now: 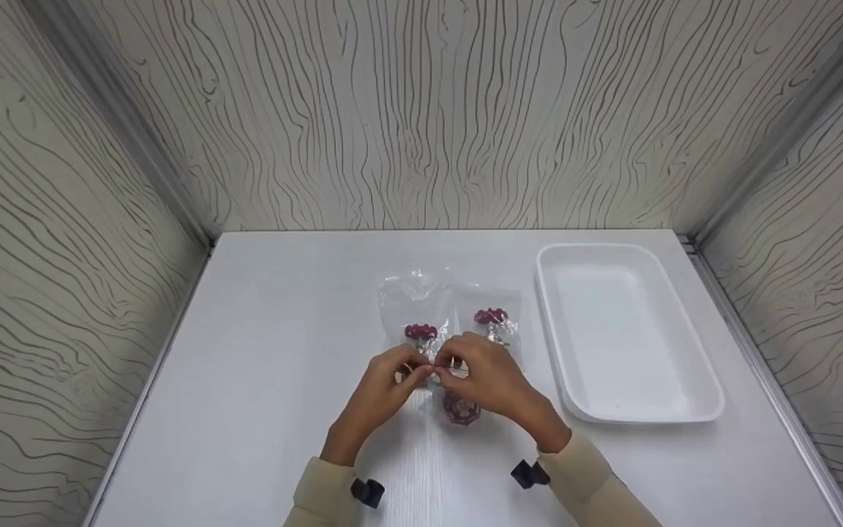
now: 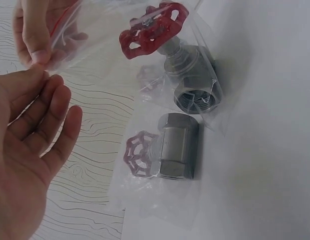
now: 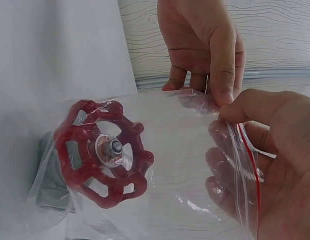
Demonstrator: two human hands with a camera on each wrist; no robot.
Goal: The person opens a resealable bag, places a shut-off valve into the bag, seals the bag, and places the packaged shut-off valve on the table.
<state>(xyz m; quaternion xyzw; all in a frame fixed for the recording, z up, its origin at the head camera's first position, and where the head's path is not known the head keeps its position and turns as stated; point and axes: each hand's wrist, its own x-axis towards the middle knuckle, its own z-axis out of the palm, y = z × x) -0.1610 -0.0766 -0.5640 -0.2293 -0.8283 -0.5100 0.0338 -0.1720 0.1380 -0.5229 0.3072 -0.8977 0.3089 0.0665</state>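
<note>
A clear zip-lock bag with a red seal line hangs between the hands, holding a metal valve with a red handwheel. The right hand grips its top edge, fingers behind the film and thumb in front in the right wrist view. At the edge's corner, the left hand pinches with thumb and index finger, its other fingers loosely bent. Both hands' fingertips meet there. In the head view, the held valve's handwheel shows below the hands. Whether the seal is fully pressed together cannot be made out.
Beyond the hands, two more bagged valves lie on the white table, with red handwheels at left and right. A white tray stands on the right. Wood-patterned walls enclose the table's back and sides.
</note>
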